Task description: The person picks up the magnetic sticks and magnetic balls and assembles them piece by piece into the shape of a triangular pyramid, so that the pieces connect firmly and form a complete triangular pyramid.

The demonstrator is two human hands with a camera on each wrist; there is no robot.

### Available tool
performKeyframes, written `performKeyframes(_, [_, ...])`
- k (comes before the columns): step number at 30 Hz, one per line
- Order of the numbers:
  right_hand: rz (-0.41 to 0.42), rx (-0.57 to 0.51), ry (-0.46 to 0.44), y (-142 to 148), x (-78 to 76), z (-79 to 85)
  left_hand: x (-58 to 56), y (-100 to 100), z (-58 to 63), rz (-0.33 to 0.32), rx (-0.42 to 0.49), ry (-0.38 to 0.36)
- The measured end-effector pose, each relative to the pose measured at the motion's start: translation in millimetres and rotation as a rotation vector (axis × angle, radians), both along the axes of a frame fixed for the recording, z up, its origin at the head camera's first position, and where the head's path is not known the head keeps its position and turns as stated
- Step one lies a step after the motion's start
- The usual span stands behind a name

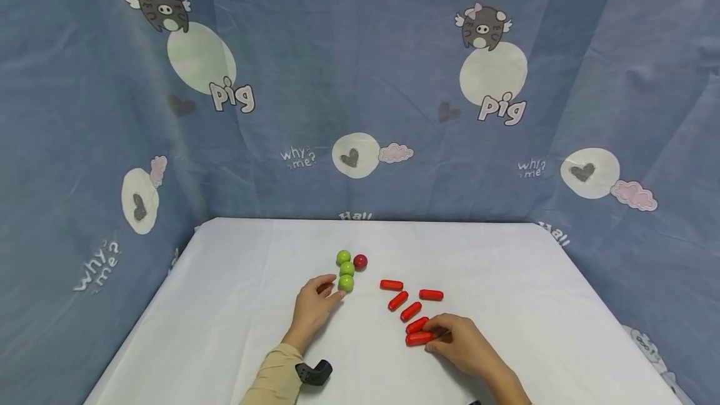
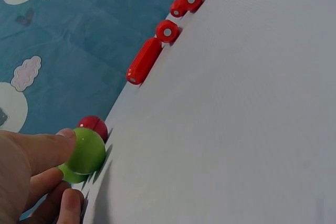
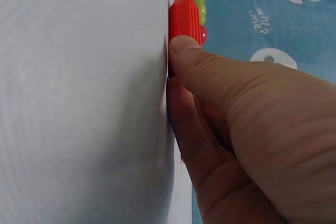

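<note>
My left hand reaches to a short column of green balls, thumb and forefinger at the edge of the nearest green ball. The thumb tip overlaps that ball in the left wrist view. A dark red ball sits just right of the column. In my right hand, thumb and fingers pinch the right end of a short, ribbed red rod lying low at the cloth. Another red rod lies right behind it, partly covered by the fingers.
Several more red rods lie loosely spread between the hands and farther back, one red rod to the right. A white cloth covers the table. Blue printed curtain hangs behind and at the sides. A black wrist device is on the left sleeve.
</note>
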State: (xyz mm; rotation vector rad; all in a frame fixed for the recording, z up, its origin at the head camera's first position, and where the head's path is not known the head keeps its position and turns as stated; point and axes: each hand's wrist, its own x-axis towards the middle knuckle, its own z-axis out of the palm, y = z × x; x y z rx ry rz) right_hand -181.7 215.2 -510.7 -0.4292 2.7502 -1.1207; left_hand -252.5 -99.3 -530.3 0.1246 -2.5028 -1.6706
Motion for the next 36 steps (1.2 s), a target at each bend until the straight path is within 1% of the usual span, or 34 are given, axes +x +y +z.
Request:
performKeyframes(10, [0.017,0.006,0.050,-4,2.1,0.5,-4.4,8,-0.3,0.006,0.006,0.004])
performKeyframes(17, [0.007,0.001,0.039,-6,2.9,-1.2,-7.8,13,-2.8,0.020,-0.010,-0.006])
performKeyframes(21, [0.005,0.005,0.055,-8,3.4,-2.5,-9.0,15,-3.0,0.024,-0.016,-0.008])
performKeyframes(24, [0.000,0.016,0.075,-10,2.6,-3.1,-9.5,16,-2.1,0.025,-0.013,-0.010])
performKeyframes(31, [-0.005,0.069,0.116,-13,-0.9,-3.3,-11.8,18,-0.7,0.014,-0.039,0.007])
performKeyframes(36, [-0.005,0.061,0.124,-17,-3.4,-2.4,-12.9,19,-1.3,0.016,-0.039,0.001])
